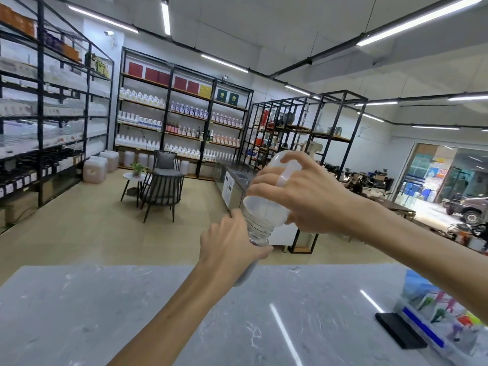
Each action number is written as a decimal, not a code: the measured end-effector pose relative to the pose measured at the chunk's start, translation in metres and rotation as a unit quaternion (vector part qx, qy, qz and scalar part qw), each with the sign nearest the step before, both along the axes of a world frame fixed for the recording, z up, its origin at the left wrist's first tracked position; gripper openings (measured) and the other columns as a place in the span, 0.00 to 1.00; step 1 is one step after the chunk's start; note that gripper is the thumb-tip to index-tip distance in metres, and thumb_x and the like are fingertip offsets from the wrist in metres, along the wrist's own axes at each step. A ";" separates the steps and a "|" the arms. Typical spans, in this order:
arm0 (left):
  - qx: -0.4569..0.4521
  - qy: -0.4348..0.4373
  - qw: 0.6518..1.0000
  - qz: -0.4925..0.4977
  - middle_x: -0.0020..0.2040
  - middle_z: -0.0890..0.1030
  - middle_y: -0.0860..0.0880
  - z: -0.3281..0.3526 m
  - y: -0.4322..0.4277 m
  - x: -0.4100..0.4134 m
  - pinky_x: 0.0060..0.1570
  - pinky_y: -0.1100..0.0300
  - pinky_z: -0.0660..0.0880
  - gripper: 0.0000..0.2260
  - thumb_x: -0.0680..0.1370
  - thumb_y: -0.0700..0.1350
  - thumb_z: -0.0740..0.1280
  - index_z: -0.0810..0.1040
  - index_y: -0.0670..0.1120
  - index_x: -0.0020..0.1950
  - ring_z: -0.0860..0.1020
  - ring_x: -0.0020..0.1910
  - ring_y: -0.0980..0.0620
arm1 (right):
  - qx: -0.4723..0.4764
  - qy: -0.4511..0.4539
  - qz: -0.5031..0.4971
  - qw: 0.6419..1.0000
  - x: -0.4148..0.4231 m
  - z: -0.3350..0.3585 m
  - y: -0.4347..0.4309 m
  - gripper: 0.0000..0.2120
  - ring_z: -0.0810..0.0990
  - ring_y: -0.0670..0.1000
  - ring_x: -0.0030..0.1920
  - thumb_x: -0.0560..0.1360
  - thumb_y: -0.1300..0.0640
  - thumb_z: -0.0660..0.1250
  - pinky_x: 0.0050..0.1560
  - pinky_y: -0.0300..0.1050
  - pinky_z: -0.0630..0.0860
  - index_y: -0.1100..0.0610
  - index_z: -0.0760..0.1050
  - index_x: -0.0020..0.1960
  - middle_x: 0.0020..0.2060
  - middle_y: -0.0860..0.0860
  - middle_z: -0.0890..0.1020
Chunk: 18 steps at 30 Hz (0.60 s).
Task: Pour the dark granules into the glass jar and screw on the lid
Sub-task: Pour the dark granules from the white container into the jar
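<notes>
My left hand (232, 244) grips a clear glass jar (257, 231) by its body and holds it up in the air beyond the counter's far edge. The jar's threaded neck points up and to the right. With my right hand (303, 196) I hold a translucent plastic cup with a handle (266, 210). The cup is tipped over, and its rim sits against the jar's mouth. I see no dark granules inside the cup or the jar. No lid is in view.
A grey marble counter (132, 313) spans the foreground. On its right side lie a flat black object (400, 334) and a clear box of colourful items (449, 320). Behind are shelving racks, chairs (161, 191) and a small round table.
</notes>
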<state>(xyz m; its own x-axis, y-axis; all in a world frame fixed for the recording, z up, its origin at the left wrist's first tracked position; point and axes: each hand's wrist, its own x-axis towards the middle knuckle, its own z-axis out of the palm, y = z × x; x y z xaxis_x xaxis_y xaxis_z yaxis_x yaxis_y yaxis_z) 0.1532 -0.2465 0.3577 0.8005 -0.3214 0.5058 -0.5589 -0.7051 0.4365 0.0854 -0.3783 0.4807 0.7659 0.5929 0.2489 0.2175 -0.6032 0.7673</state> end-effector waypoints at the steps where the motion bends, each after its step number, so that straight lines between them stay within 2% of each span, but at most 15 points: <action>1: 0.005 -0.002 1.000 0.000 0.53 0.80 0.50 0.001 0.000 0.000 0.39 0.58 0.65 0.33 0.66 0.70 0.71 0.71 0.48 0.59 0.80 0.51 0.46 | 0.000 -0.002 0.001 1.000 0.000 0.000 0.000 0.43 0.77 0.50 0.65 0.56 0.55 0.82 0.68 0.61 0.61 0.47 0.68 0.68 0.64 0.46 0.79; 7: -0.003 0.003 1.000 -0.001 0.55 0.80 0.49 0.003 0.004 0.002 0.41 0.57 0.66 0.34 0.66 0.71 0.71 0.71 0.48 0.60 0.80 0.53 0.45 | -0.032 -0.032 0.006 0.999 0.001 -0.006 -0.002 0.39 0.76 0.51 0.65 0.57 0.58 0.78 0.70 0.60 0.58 0.49 0.70 0.66 0.63 0.48 0.79; 12: 0.003 0.012 1.000 0.001 0.55 0.80 0.49 -0.001 0.008 0.001 0.41 0.56 0.66 0.34 0.67 0.70 0.71 0.71 0.48 0.61 0.80 0.54 0.45 | 0.010 -0.039 0.004 0.999 0.000 -0.007 -0.001 0.45 0.76 0.51 0.66 0.56 0.54 0.82 0.70 0.60 0.58 0.48 0.67 0.69 0.65 0.47 0.78; 18: 0.003 0.021 1.000 -0.001 0.55 0.80 0.49 -0.003 0.010 0.000 0.41 0.57 0.65 0.34 0.67 0.70 0.72 0.71 0.48 0.61 0.80 0.54 0.45 | 0.041 -0.031 0.007 0.999 0.001 -0.013 0.000 0.46 0.77 0.50 0.65 0.55 0.51 0.83 0.70 0.58 0.57 0.47 0.67 0.69 0.66 0.46 0.78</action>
<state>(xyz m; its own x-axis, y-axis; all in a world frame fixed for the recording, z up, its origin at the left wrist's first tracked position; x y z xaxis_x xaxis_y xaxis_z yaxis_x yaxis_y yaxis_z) 0.1527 -0.2360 0.3549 0.8204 -0.3260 0.4697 -0.5415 -0.7068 0.4552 0.0864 -0.3780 0.4681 0.7390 0.5791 0.3442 0.1793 -0.6616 0.7281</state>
